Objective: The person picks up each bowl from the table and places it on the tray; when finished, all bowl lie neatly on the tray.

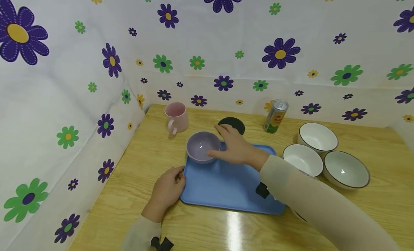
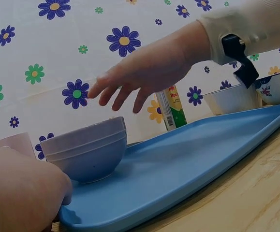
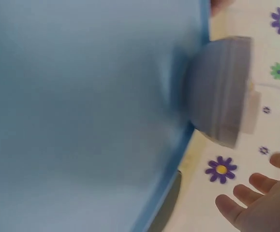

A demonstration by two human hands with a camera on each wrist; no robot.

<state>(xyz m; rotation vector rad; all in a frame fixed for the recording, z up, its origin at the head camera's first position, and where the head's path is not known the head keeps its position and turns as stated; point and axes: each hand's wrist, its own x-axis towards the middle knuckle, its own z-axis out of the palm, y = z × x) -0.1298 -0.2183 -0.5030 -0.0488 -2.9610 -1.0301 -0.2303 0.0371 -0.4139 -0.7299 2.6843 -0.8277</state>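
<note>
Purple bowl (image 1: 201, 146) on blue tray (image 1: 223, 188)

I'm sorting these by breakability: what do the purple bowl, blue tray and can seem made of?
Purple bowl: probably glazed ceramic, glossy; a bright highlight shows inside, though plastic is possible. Blue tray: likely plastic, smooth and satin; one even color, rounded corners. Can: apparently metal; its bare silvery lid shines above printed sides.
</note>
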